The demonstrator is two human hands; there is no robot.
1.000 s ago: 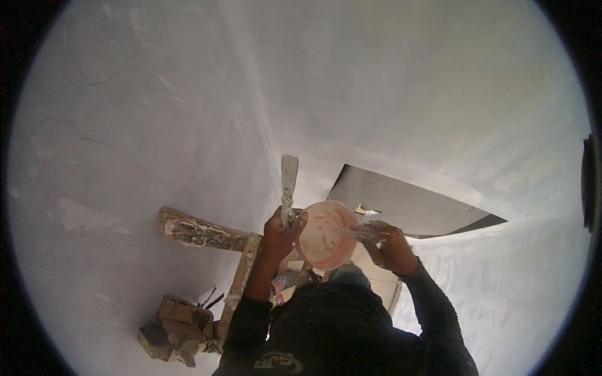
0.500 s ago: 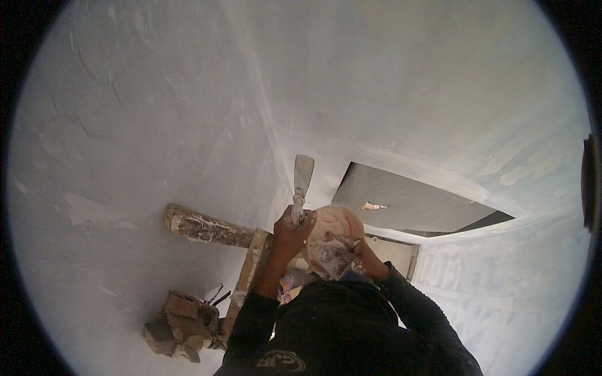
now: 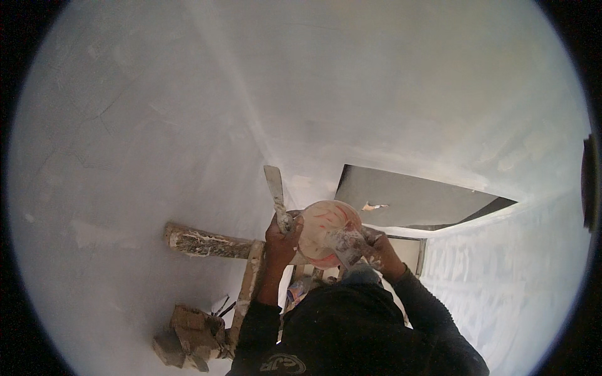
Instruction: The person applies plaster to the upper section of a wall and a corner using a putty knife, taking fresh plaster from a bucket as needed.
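My left hand (image 3: pixel 280 241) grips a plaster-caked putty knife (image 3: pixel 274 188), its blade pointing up, and is closed beside the rim of a round pink container (image 3: pixel 316 225) smeared white inside. On the container's right, my right hand (image 3: pixel 382 254) is closed on a whitish, smeared object (image 3: pixel 345 247) that I cannot make out, which hangs over the container's inside and lower rim.
A rough, paint-splashed wooden beam (image 3: pixel 207 241) crosses an upright timber (image 3: pixel 248 282) at the left, above stacked broken blocks (image 3: pixel 194 332). Pale plastered walls (image 3: pixel 113 156) surround me. A rectangular opening (image 3: pixel 420 194) with a grey surface lies beyond the container.
Since half a second ago, the putty knife has swung left and tilted, with my left hand moving slightly left. My right hand and its whitish object have shifted right, uncovering more of the container.
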